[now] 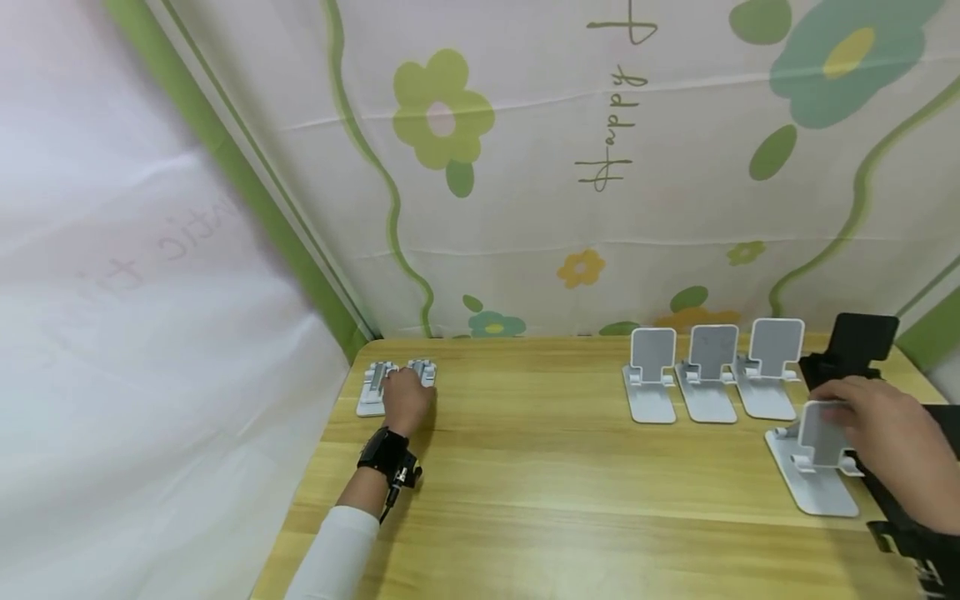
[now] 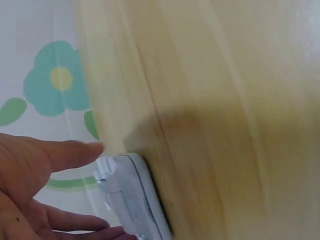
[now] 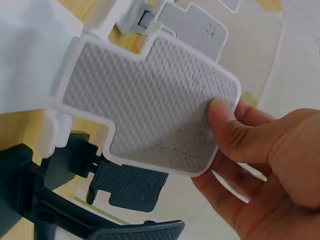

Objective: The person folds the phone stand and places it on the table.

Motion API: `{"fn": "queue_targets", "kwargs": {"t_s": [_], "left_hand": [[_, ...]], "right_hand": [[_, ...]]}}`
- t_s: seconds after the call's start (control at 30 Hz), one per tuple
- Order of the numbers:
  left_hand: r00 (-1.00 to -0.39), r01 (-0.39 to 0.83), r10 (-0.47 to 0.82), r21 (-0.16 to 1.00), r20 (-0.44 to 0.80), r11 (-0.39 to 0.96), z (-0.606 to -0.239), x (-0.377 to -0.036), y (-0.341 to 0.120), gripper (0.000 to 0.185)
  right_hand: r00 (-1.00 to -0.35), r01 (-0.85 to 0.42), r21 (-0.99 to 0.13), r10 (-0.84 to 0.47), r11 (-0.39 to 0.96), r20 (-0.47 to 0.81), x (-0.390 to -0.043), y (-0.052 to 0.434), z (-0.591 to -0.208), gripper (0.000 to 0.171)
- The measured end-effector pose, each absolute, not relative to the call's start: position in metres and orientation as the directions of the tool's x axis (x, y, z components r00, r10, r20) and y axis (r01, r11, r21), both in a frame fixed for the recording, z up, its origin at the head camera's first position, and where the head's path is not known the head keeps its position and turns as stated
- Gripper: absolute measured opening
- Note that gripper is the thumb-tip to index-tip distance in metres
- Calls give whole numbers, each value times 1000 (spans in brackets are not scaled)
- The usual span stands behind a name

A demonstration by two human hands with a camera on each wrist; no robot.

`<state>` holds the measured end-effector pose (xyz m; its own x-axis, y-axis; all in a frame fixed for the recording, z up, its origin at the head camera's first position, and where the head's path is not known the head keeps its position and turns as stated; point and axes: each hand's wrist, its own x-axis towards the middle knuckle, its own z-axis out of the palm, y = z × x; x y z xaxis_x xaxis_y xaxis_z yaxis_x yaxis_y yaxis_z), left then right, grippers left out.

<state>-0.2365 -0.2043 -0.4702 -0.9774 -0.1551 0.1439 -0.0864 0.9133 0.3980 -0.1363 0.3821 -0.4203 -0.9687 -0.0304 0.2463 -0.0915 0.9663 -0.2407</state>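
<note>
At the table's far left corner, two white folded phone stands lie side by side: the left one [image 1: 367, 404] and the right one [image 1: 426, 367]. My left hand [image 1: 408, 404] reaches over the right one and partly hides it. In the left wrist view, my thumb points straight to the edge of that folded stand [image 2: 132, 192], with straight fingers along its other side. Toward the right, my right hand [image 1: 896, 437] pinches the upper plate of an unfolded white phone stand [image 1: 817, 492]. The right wrist view shows my thumb on the grey textured pad [image 3: 150, 105], fingers behind it.
Behind the right hand's stand, three unfolded white stands [image 1: 652, 407] form a row, with a black stand [image 1: 862, 337] at its right end. Another black stand [image 3: 132, 231] is close beside my right hand. A printed cloth [image 1: 517, 208] hangs behind the wooden table [image 1: 540, 500].
</note>
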Motion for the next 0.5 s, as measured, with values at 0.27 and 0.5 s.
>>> {"fn": "queue_targets", "kwargs": {"t_s": [0.27,0.5], "left_hand": [[-938,39,-129,467,323,884,-452,-225,-174,23],[-989,82,150,765,-19,639,-418,-195,-105,33]], "right_hand": [[-936,-251,-164,-197,954,290,-138,372,-401,21],[-782,-460,-212,-280,862,558,-138,311,-379,33]]}}
